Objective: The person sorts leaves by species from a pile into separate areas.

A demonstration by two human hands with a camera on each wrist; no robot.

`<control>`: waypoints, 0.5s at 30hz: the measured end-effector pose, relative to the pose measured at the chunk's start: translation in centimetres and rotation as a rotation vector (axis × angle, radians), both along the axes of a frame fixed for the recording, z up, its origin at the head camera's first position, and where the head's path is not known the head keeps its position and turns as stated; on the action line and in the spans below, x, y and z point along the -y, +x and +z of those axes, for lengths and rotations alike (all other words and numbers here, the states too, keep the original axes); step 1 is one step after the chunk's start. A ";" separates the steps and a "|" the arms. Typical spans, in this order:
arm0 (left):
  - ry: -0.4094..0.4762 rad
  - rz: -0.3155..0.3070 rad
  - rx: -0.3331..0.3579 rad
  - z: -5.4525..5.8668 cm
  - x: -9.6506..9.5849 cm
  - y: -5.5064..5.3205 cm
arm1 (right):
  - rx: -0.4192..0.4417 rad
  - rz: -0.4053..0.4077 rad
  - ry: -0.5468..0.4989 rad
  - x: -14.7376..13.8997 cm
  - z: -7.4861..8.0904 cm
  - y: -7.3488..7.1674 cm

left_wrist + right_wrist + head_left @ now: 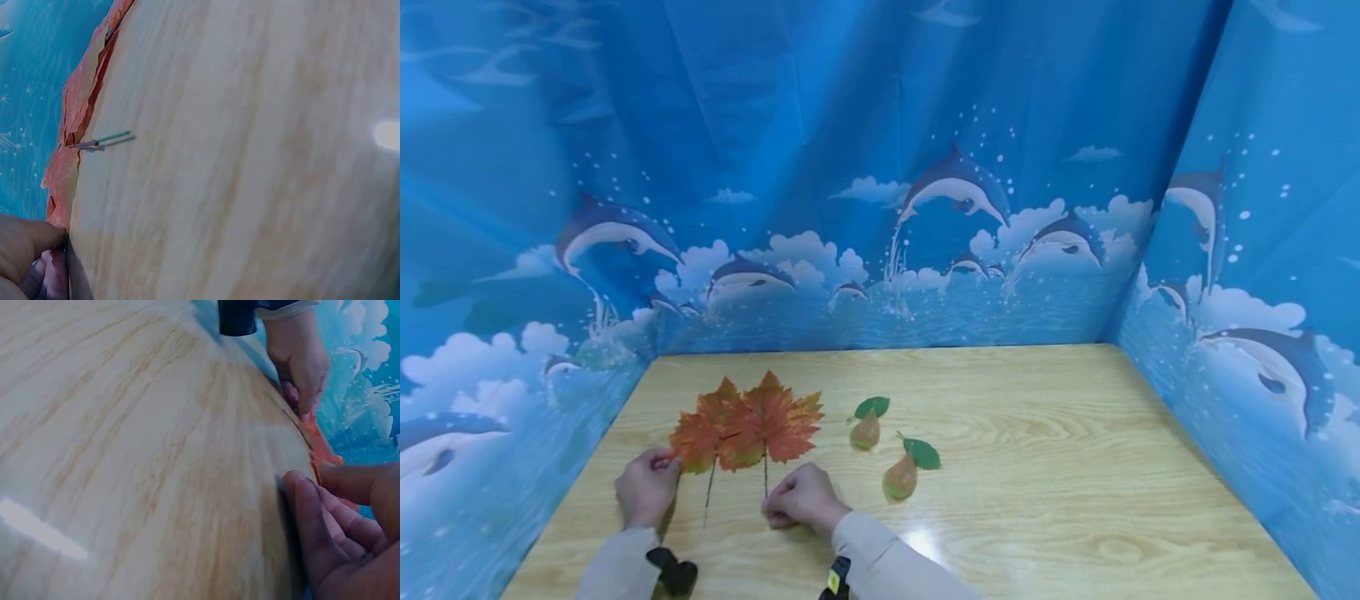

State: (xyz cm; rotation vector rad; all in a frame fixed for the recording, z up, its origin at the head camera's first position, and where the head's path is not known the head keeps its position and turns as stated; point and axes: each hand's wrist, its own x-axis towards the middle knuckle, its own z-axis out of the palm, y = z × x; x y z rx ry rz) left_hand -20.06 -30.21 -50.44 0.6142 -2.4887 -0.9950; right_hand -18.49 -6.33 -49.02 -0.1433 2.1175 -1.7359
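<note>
1. Left hand is pinching the edge of a jagged orange-red leaf, lying toward one o'clock.
2. Right hand is pinching the thin dark stem of an overlapping matching leaf, spreading toward eleven.
3. Two green-leafed, yellow-orange pears are lying toward that hand's two o'clock.

Green-leafed pear, second green-leafed pear nearby, wood-grain table, blue dolphin-print backdrop

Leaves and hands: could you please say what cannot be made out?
- Head view: the right leaf has a stem whose end the right hand hides.
- Head view: overlap with the left leaf hides part of one.
- Left wrist view: the left hand, cut off by frame edges.
</note>
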 end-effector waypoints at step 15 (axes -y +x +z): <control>-0.008 0.004 -0.011 0.1 0.1 0.1 | -0.036 -0.027 -0.045 -6.2 4.3 -3.2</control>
